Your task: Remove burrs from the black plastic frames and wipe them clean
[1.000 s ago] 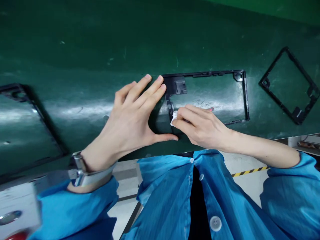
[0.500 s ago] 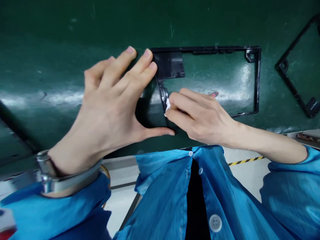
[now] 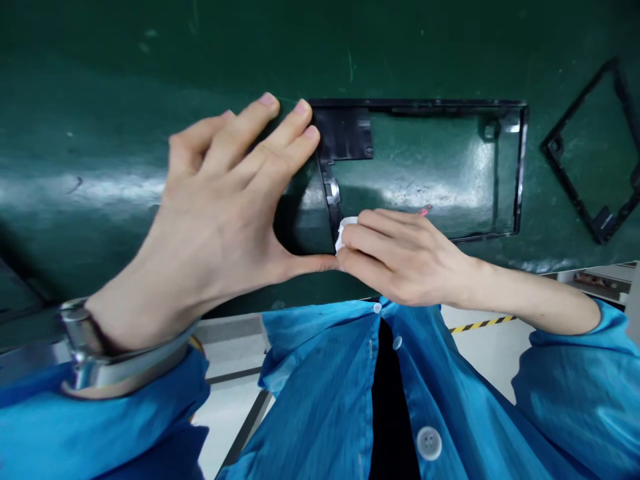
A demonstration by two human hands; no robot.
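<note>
A black rectangular frame (image 3: 346, 133) lies on the green table, with a flat plate at its upper left corner. My left hand (image 3: 225, 200) is spread at the frame's left end, fingertips at the upper corner and thumb at the lower one. In my right hand (image 3: 405, 253) a white cloth or wipe (image 3: 346, 230) is pinched against the frame's lower left corner, close to my left thumb. Just beyond my right knuckles a small pink and grey item (image 3: 425, 210) shows in part; the hand hides the rest.
Another black frame (image 3: 573, 183) lies tilted at the right. Part of a dark frame (image 3: 23, 280) shows at the left edge. The green table's (image 3: 280, 303) near edge runs just in front of my blue-clothed body.
My right hand has moved down along the frame's left side with the white cloth, to the lower corner. The frame's right end looks slightly shifted. My left hand has barely moved.
</note>
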